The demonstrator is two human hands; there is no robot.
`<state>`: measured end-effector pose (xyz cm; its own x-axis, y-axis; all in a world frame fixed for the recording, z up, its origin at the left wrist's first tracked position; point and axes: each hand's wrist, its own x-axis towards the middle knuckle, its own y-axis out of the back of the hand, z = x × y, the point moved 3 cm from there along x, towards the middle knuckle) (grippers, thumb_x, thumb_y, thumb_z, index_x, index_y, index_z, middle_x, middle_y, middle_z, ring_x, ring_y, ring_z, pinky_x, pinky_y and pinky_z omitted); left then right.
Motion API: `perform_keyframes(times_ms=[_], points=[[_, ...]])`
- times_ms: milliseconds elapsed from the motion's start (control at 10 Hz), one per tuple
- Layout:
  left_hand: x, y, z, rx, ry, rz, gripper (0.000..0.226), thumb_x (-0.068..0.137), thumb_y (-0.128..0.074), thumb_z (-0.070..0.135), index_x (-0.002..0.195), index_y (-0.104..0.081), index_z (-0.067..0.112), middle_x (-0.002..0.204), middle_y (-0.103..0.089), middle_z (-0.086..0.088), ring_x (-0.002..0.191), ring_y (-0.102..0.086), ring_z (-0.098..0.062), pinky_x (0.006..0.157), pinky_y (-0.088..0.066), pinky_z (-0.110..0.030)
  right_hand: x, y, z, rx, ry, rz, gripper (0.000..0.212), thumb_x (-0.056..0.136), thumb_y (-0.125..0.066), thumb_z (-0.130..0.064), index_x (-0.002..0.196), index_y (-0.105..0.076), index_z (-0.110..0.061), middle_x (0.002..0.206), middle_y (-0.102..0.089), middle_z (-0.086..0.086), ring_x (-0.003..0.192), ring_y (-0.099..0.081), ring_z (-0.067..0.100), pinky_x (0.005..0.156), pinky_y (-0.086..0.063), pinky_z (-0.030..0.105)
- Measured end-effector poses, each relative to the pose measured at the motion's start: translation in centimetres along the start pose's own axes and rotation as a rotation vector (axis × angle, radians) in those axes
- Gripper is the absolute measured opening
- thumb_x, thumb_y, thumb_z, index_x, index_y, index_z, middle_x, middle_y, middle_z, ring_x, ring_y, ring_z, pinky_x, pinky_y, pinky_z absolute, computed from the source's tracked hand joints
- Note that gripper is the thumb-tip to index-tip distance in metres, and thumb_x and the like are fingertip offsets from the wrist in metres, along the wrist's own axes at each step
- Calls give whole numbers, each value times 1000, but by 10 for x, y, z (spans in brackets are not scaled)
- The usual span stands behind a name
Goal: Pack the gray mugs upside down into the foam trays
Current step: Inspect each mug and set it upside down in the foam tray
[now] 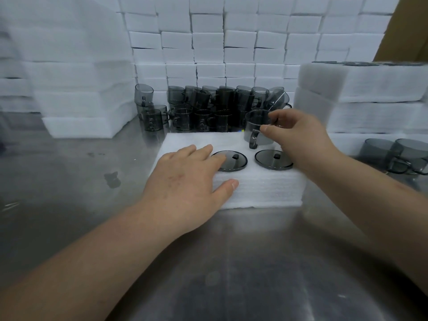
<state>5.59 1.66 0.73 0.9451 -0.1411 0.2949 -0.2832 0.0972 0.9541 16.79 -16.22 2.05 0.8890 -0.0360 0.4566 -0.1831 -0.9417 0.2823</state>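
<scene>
Mid-pack: my right hand has thumb and fingers curled round a gray mug at the far-right corner of the foam tray, behind two seated mugs sitting base-up. My left hand lies flat on the tray, gripping nothing. Next, I reckon: press the mug down, handle lined up with its slot.
</scene>
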Motion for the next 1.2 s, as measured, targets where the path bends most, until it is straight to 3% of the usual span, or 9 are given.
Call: perform_keyframes(times_ms=[400,500,600,700,800,1000,1200], points=[[0,0,1,-8,1,2,76,73,-13,64,144,-25,38,155,-19,11,143,-13,-13,113,-11,-30,-1,0,2,-96,-7,-34,24,79,-70,-32,101,-61,-28,81,-57,-14,59,-54,-4,41,-35,5],[0,0,1,-8,0,4,76,74,-13,64,144,-25,38,155,-19,11,142,-14,-13,112,-12,-31,-4,0,-1,-184,21,-55,30,82,-63,-40,110,-62,-32,86,-56,-18,63,-55,-4,53,-40,14],[0,-1,0,-7,-4,7,75,74,-13,65,143,-26,38,154,-20,11,142,-14,-13,112,-12,-31,-10,0,-9,-239,74,-117,32,91,-48,-38,121,-59,-33,93,-53,-34,85,-55,-13,71,-36,5],[0,0,0,-8,-5,17,74,75,-14,64,142,-29,38,152,-24,13,141,-16,-12,110,-12,-30,-14,-1,-16,-364,139,-166,38,96,-39,-33,131,-53,-27,143,-41,-13,135,-29,3,107,-22,22],[0,0,1,-11,-8,24,73,75,-15,64,141,-31,37,150,-28,13,139,-19,-12,108,-13,-29,-18,-2,-23,-419,194,-205,40,99,-33,-28,137,-45,-24,153,-26,-6,141,-16,6,112,-9,24],[0,0,1,-9,-5,11,73,76,-15,64,142,-29,37,153,-23,12,141,-16,-12,111,-12,-30,-17,-9,-22,-578,241,-379,43,100,-26,-28,143,-33,-28,155,-14,-11,143,-2,7,117,2,35],[-1,0,1,-12,-3,11,75,74,-14,64,143,-28,38,153,-22,12,141,-15,-12,111,-13,-31,-17,-10,-21,-625,222,-377,43,99,-26,-29,142,-36,-31,153,-23,-8,143,-9,11,117,-3,38]])
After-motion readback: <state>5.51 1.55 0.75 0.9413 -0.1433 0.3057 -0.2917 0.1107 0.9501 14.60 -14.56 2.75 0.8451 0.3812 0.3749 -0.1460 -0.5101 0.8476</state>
